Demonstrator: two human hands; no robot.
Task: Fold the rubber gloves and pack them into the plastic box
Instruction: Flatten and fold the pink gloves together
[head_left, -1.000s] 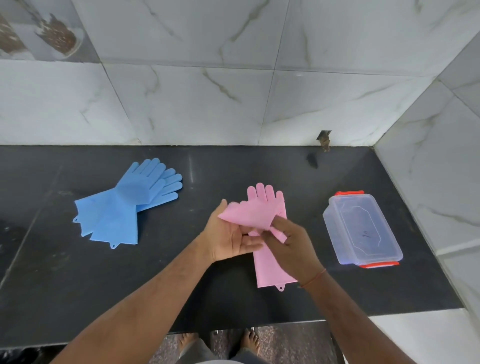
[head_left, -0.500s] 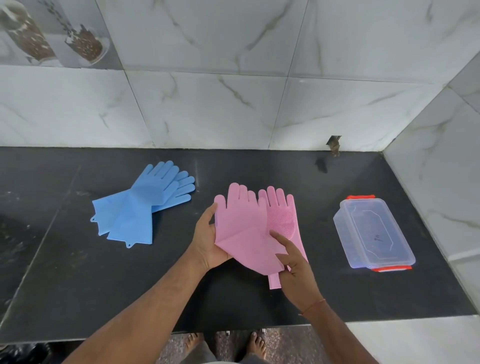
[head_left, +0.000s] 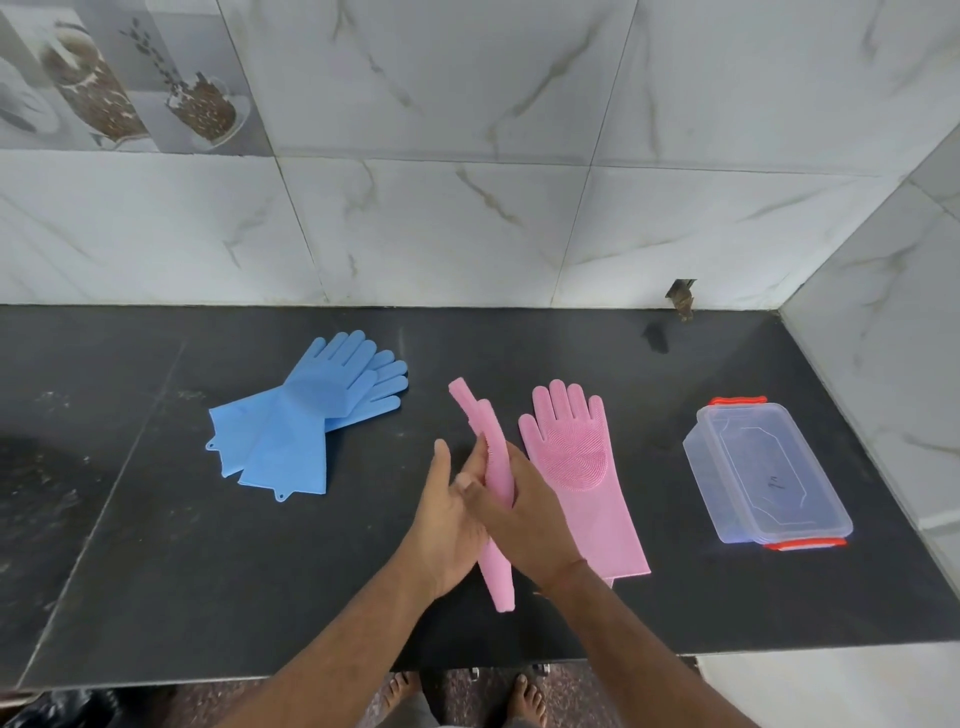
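A pink rubber glove (head_left: 492, 457) is held edge-on above the black counter, seen as a narrow strip. My left hand (head_left: 448, 514) and my right hand (head_left: 524, 512) grip it around its middle from either side. A second pink glove (head_left: 584, 467) lies flat on the counter just right of my hands, bristled palm up, fingers pointing to the wall. Two blue rubber gloves (head_left: 306, 415) lie overlapped at the left. The clear plastic box (head_left: 763, 473) with red clips sits at the right, its lid on.
The black stone counter (head_left: 156, 545) ends at marble wall tiles behind and on the right. A small fitting (head_left: 681, 299) sticks out of the back wall. The counter's front edge runs just below my forearms, with my bare feet on the floor beneath.
The upper pink glove was lifted off the other and turned on edge between both hands. The lower pink glove now lies uncovered. The camera view shifted slightly.
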